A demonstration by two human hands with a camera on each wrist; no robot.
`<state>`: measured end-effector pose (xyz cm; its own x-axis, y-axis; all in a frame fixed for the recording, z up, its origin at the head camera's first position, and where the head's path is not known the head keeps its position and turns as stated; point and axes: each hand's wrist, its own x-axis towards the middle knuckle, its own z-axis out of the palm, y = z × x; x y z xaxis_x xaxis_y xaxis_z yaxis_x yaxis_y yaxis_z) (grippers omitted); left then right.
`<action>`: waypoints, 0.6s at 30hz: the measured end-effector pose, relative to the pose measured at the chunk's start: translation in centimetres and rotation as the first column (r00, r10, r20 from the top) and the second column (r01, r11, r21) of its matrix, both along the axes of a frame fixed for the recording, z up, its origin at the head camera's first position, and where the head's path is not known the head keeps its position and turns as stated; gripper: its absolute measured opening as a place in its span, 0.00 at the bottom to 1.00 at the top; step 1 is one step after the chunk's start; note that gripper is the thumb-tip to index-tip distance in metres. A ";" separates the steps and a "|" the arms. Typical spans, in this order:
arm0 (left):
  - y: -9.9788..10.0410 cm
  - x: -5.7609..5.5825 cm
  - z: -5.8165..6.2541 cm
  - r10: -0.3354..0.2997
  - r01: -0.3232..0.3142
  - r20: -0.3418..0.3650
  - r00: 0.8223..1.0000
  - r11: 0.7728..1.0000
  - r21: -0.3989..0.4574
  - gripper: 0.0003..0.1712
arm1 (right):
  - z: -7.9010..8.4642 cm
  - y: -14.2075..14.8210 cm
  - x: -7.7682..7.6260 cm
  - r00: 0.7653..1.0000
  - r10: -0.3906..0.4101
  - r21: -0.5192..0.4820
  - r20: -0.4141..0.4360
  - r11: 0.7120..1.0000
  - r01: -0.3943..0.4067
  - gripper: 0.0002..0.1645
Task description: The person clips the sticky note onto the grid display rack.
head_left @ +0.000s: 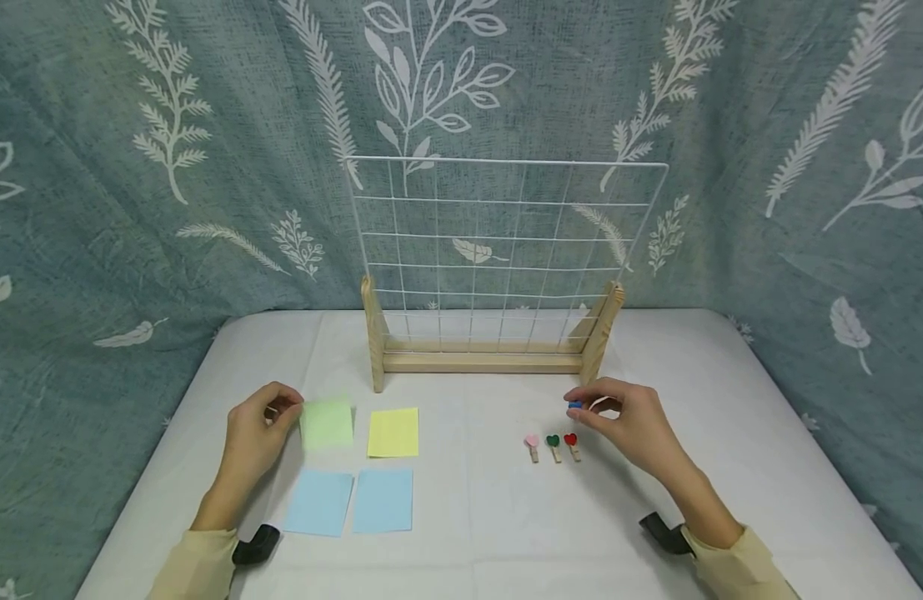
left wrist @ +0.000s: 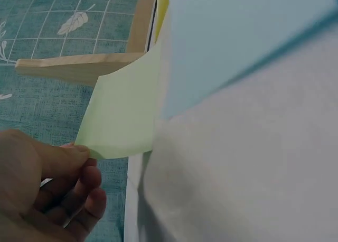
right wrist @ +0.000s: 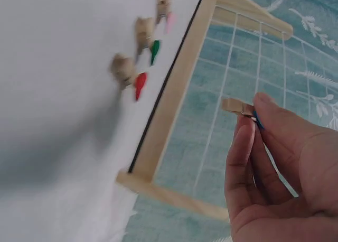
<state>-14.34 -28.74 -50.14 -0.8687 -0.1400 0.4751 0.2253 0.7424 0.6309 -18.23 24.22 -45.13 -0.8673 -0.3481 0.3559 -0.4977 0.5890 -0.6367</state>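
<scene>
My left hand [head_left: 254, 433] pinched the near-left corner of the green note [head_left: 327, 422] between thumb and fingertips [left wrist: 79, 156]. The wrist view showed that corner lifted off the white table [head_left: 476, 533] while the rest of the sheet lay flat. The note sat just left of the yellow note [head_left: 393, 432] and behind two blue notes [head_left: 348, 501]. I judged the paper very light and limp: it would bend or crease under any squeeze, so a shallow pinch at a corner or edge was the correct hold, with the sheet kept from folding as it rose.

My right hand [head_left: 632, 425] held the blue-headed clip [right wrist: 244, 110] clear of the table, thumb and forefinger closed on its wooden legs near the blue end. It hovered just behind the row of three other clips, pink [head_left: 532, 446], green [head_left: 554, 446] and red [head_left: 572, 445], which lay side by side on the cloth. I judged the clip small, stiff and light, with a spring; pressure belonged on the tail ends of the legs, since a grip near the head would not open it.

The wire grid [head_left: 499, 250] stood upright in its wooden stand [head_left: 482, 362] behind both hands.
</scene>
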 end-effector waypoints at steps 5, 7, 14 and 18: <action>0.6 -0.5 1.0 0.011 -0.010 -0.027 1.000 1.000 0.019 0.09 | 1.0 -1.6 -0.6 1.000 0.006 -0.030 0.023 1.000 -0.005 0.16; 1.0 -0.7 1.5 0.006 -0.005 -0.035 0.999 1.000 0.027 0.09 | 1.3 -2.3 -0.9 1.000 0.001 -0.055 0.024 0.998 0.001 0.15; 2.2 -1.8 2.8 -0.015 0.018 -0.057 0.998 0.998 0.053 0.06 | 1.8 -4.5 -2.0 1.000 0.013 -0.171 0.014 0.985 -0.010 0.11; 3.2 -2.5 3.5 -0.032 0.037 -0.052 0.998 0.996 0.081 0.04 | 1.9 -5.6 -2.6 0.999 0.038 -0.243 -0.005 0.969 -0.038 0.12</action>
<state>-16.88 -25.50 -46.62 -0.8487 -0.1504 0.5070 0.2833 0.6801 0.6761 -20.85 18.64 -43.25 -0.8547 -0.2838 0.4347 -0.5174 0.3971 -0.7581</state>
